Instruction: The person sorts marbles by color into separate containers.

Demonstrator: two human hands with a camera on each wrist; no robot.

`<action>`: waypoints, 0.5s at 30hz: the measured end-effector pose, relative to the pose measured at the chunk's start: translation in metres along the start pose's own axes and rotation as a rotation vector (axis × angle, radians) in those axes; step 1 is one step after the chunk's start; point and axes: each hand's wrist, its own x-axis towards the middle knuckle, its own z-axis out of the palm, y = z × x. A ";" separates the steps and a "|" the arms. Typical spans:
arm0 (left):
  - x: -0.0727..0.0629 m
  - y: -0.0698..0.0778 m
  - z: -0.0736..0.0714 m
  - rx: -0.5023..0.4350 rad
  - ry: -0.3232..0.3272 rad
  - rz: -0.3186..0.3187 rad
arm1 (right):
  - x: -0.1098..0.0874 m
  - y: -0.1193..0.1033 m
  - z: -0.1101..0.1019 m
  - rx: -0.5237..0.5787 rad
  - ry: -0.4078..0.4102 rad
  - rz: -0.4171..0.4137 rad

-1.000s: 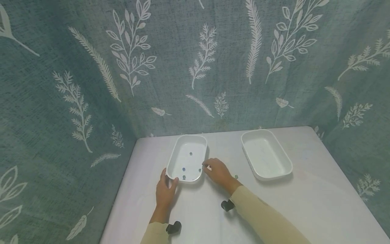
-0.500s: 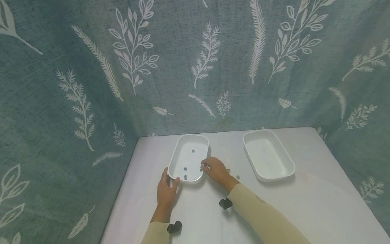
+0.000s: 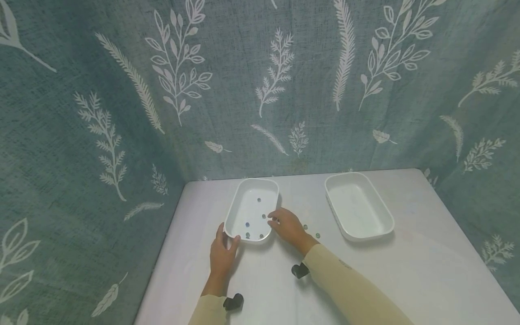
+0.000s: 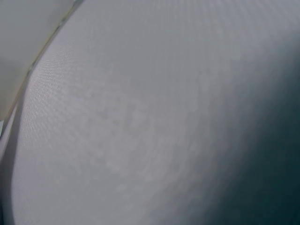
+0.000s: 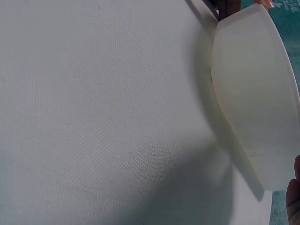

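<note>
My left hand [image 3: 222,256] holds the near left corner of a white tray [image 3: 231,212], its thumb at the front rim. Over the tray's right rim, my right hand [image 3: 289,226] has thumb and forefinger slightly apart, nothing visible between them. Inside the tray lie several small round glass marbles, including a bluish one [image 3: 247,224] and a greenish one [image 3: 263,216]. The right wrist view shows the tray's outer side wall [image 5: 253,93], left-hand fingers [image 5: 229,8] at its upper end and right-hand fingers [image 5: 293,201] at the lower right edge.
A second white tray [image 3: 357,236] stands at the right. Two more marbles lie on the white tabletop, one close behind the right hand [image 3: 305,227] and another marble [image 3: 318,235] beside the right wrist. Patterned green cloth [image 3: 227,149] hangs behind and at both sides.
The right hand's thumb and forefinger have parted, and another marble now shows in the left tray. Some marbles in it have shifted. The left hand stays at its corner.
</note>
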 end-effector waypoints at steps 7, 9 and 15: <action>-0.001 0.003 0.000 0.003 -0.007 -0.013 | -0.003 -0.002 -0.001 0.000 0.000 0.017; -0.001 0.003 -0.001 0.009 -0.012 -0.010 | -0.004 -0.001 0.000 0.004 0.005 0.015; -0.001 0.003 -0.001 0.007 -0.013 -0.009 | -0.004 0.003 0.003 0.002 0.012 -0.007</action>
